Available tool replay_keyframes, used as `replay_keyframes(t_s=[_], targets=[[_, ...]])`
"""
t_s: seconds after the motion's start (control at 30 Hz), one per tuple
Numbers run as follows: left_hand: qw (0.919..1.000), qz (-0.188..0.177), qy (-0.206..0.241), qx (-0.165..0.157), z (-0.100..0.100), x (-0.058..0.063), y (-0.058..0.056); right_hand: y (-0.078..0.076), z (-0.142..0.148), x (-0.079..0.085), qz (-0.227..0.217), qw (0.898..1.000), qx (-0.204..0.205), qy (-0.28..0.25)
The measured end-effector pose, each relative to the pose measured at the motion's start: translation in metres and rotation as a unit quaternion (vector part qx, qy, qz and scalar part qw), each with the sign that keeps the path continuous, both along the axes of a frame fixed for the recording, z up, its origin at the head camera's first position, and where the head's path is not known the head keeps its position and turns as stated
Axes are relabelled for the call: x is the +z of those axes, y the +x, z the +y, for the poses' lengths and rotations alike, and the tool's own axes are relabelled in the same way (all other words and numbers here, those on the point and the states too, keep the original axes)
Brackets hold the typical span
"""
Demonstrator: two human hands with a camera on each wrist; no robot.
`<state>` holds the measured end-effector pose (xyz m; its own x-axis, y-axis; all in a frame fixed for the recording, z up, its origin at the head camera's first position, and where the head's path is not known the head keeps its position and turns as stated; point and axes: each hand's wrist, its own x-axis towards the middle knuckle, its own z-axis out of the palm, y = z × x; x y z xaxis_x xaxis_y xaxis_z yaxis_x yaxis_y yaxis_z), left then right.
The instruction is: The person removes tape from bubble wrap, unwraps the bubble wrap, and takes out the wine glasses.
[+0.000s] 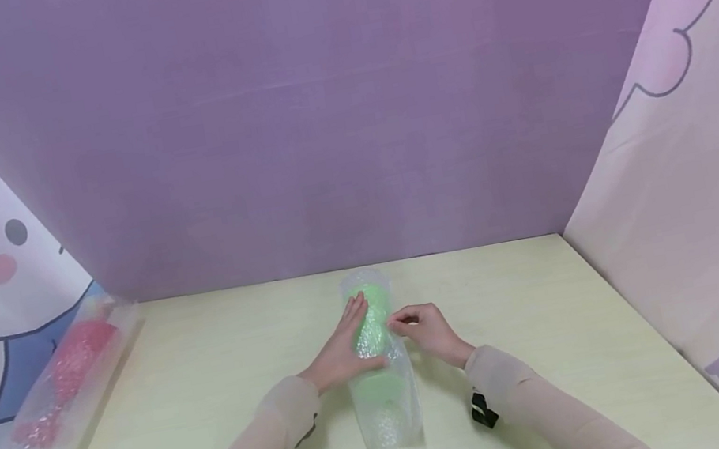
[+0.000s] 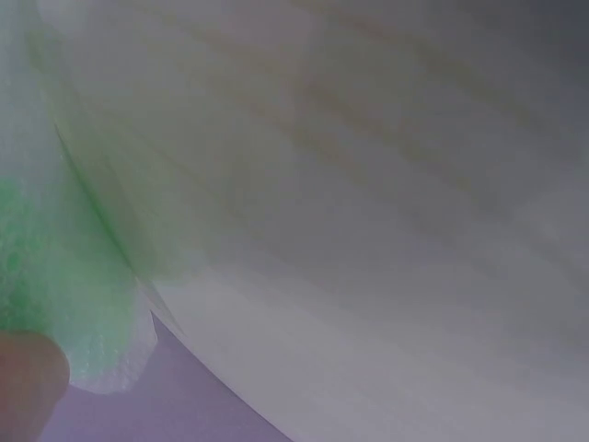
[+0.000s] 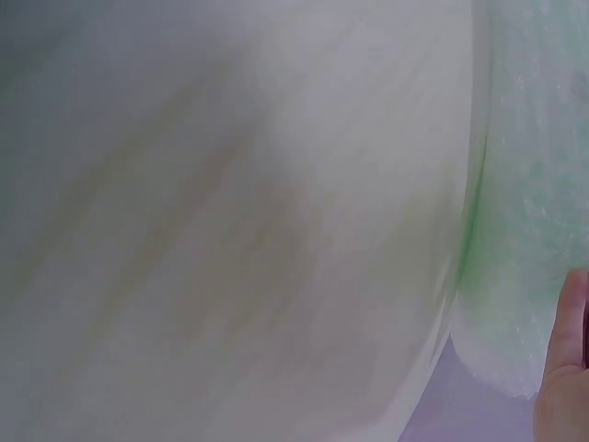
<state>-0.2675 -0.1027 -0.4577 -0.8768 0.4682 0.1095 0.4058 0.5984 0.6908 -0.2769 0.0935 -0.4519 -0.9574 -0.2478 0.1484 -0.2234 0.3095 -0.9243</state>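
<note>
A long green object (image 1: 374, 339) lies wrapped in clear bubble wrap (image 1: 388, 434), lengthwise near the middle of the table. My left hand (image 1: 344, 349) rests across it, fingers stretched toward its far end and thumb laid over its middle. From the other side, my right hand (image 1: 427, 331) has its fingers curled and pinches the wrap's right edge. In the left wrist view one fingertip (image 2: 29, 382) shows beside the green bundle. The right wrist view has part of the right hand (image 3: 563, 391) against the wrap. What the green object is stays hidden by the wrap.
A second bubble-wrapped bundle, with a pink-red object (image 1: 76, 359) inside, lies along the table's left edge. The pale wooden table (image 1: 522, 284) meets a purple panel (image 1: 326, 118) behind. Printed cartoon panels (image 1: 701, 196) stand on both sides.
</note>
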Motion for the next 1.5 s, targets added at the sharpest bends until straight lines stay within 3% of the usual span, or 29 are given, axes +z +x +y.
replay_keyframes(t_s=[0.17, 0.37, 1.5], targets=[[1.0, 0.003, -0.002, 0.002, 0.0, -0.001, -0.004, 0.01, -0.003, 0.021, -0.002, 1.0, -0.005, 0.005], [1.0, 0.005, 0.005, 0.0, 0.0, -0.004, -0.009, -0.007, -0.001, -0.001, -0.005, 1.0, -0.013, 0.004], [1.0, 0.003, -0.002, 0.001, 0.003, -0.002, -0.01, -0.008, 0.005, -0.002, -0.078, 0.996, -0.008, -0.048]])
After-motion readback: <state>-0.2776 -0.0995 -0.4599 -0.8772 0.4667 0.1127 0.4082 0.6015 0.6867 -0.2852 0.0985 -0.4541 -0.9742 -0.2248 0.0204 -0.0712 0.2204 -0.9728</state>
